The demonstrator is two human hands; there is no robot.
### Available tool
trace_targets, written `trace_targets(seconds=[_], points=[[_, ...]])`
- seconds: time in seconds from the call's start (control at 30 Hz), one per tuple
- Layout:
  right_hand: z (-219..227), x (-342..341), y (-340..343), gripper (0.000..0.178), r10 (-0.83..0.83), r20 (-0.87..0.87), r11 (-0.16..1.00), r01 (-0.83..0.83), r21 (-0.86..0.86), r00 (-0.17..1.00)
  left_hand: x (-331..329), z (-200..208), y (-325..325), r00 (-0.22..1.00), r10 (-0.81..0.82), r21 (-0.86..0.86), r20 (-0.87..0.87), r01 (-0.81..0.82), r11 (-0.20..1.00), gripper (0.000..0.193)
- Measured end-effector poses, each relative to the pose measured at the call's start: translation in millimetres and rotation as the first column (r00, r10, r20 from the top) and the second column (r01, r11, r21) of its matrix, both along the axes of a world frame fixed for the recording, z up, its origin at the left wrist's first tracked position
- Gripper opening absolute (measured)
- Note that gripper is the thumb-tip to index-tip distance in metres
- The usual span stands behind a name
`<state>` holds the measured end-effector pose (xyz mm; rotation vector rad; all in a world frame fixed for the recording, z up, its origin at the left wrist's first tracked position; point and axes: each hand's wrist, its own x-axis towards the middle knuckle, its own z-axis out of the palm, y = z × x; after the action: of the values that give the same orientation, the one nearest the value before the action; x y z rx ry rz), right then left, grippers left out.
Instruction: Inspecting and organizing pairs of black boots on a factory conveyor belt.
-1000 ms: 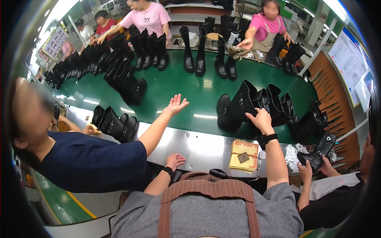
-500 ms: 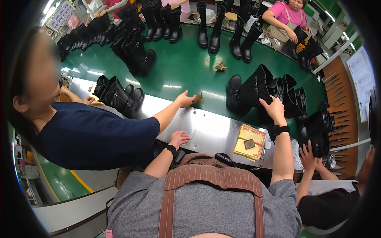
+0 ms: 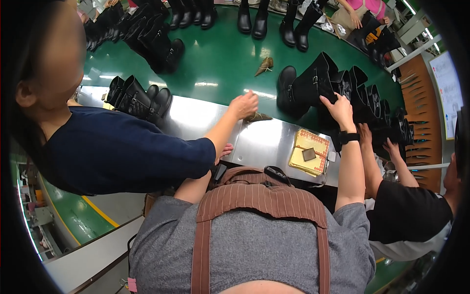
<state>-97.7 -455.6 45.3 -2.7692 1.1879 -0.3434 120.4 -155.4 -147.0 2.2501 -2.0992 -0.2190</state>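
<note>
My right hand [image 3: 339, 109] grips the black buckled boot [image 3: 313, 85] at its shaft, thumb apart from the fingers. That boot stands at the front of a close row of black boots [image 3: 360, 100] on the green table. My left hand [image 3: 226, 150] is mostly hidden under a co-worker's forearm; the fingers that show are stretched out above the metal strip, holding nothing. The co-worker's hand [image 3: 245, 104] hovers just in front of it, beside a brown pointed piece [image 3: 258, 117] at the green table's near edge.
Yellow cards [image 3: 299, 164] with a small dark block [image 3: 309, 155] lie on the metal strip [image 3: 196, 117]. A tied brown piece [image 3: 265, 66] rests farther back. More boots [image 3: 142, 100] stand left. Another person's hands [image 3: 391, 148] work at the right-hand boots.
The left co-worker's arm has moved across my left hand, and the brown piece is out of that person's fingers. The right-hand person's hands have moved farther up the boot row. My view has shifted.
</note>
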Motion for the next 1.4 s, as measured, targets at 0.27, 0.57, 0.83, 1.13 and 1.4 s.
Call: trace_targets(seconds=[0.27,0.57,0.83,1.13,1.4], points=[[3.3,3.1,2.8,0.072,0.009,-0.007,1.0,-0.009,-0.009,1.0,-54.8,-15.0,-107.7,0.938,-0.154,-0.076,0.311,0.187,0.98,0.023],[6.9,9.3,5.2,0.07,0.035,-0.024,0.999,-0.035,-0.013,0.999,-28.2,-43.0,-113.5,0.926,0.368,0.125,0.088,-0.376,0.918,0.032],[5.0,9.4,5.5,0.07,0.03,-0.031,1.0,-0.029,0.006,0.999,-42.7,-42.7,75.0,-0.498,0.16,0.473,-0.852,-0.605,0.64,0.034],[6.7,10.4,7.2,0.07,0.033,-0.043,0.999,-0.032,0.021,0.999,-52.1,-61.1,107.2,-0.64,0.201,0.648,-0.742,-0.606,0.461,0.03],[10.4,11.7,8.8,0.07,0.031,-0.053,0.999,-0.029,0.033,0.998,-57.3,-51.0,108.7,-0.638,0.182,0.639,-0.748,-0.617,0.459,0.027]])
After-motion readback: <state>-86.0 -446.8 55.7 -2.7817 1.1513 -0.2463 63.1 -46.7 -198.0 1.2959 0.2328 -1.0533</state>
